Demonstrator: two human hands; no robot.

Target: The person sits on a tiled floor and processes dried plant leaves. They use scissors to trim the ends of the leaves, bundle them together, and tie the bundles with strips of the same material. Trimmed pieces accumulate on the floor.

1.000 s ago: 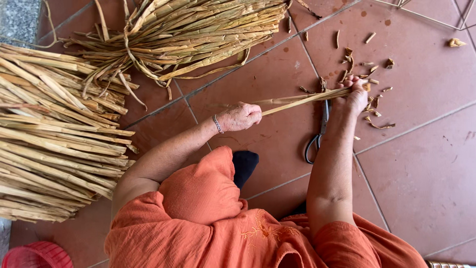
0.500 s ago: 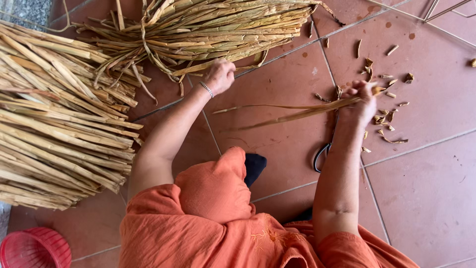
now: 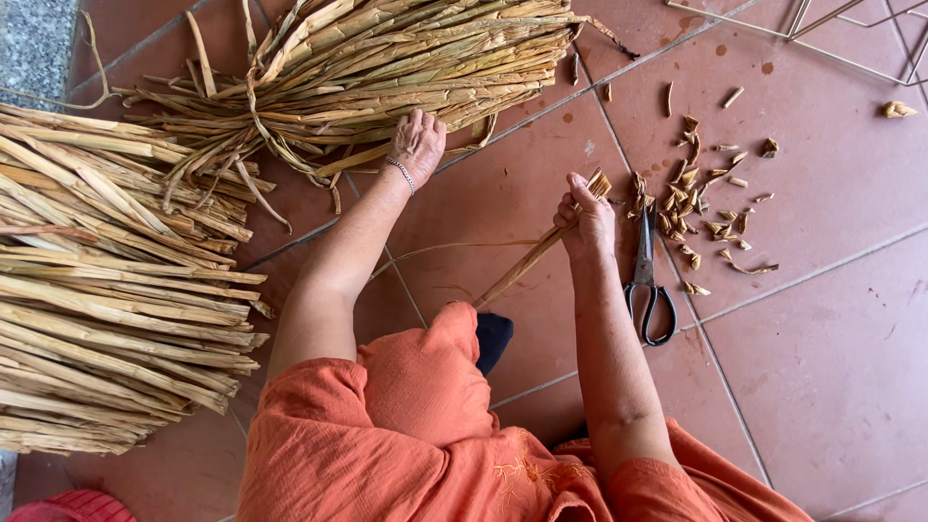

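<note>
Overhead, scissors point(image 3: 650, 280) and trimmed scraps point(image 3: 701, 208) lie on the floor point(image 3: 822, 338) just right of the right hand point(image 3: 585, 222), which is clenched around a few strips point(image 3: 527, 261); these slant from top right down to the knee. The left hand point(image 3: 418, 145) rests, fingers spread, on the far bundle point(image 3: 387, 58); a larger stack point(image 3: 106, 290) lies left.

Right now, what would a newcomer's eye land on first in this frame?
Probably the big heaps of pale dried reed stalks, filling the left and top of the terracotta tiled floor. Next, the left hand reaching into the top heap while the right hand grips a thin bunch of strips. Black-handled scissors lie beside scattered cut scraps, right of that hand.
</note>
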